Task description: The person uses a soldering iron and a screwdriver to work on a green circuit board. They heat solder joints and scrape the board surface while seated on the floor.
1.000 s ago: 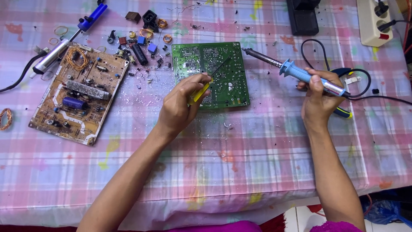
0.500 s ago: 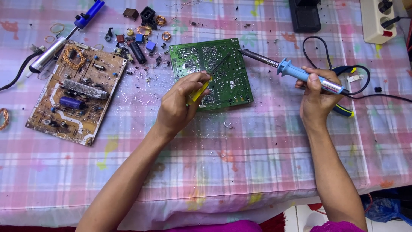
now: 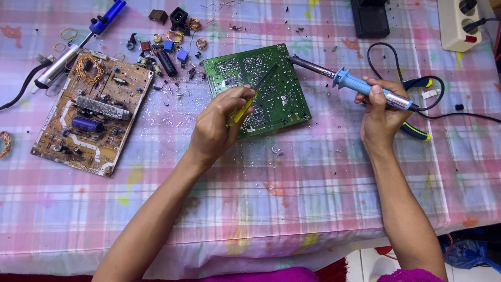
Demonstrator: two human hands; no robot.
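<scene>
Over plaid tablecloth (image 3: 313, 172), left hand (image 3: 216, 128) gripping screwdriver (image 3: 249, 100).

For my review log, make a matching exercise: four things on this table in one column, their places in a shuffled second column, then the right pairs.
1. soldering iron
2. screwdriver
3. green board
4. brown board

a. flat at far left
b. in the left hand
c. in the right hand
d. under the screwdriver tip

Pairs: 1-c, 2-b, 3-d, 4-a
</scene>
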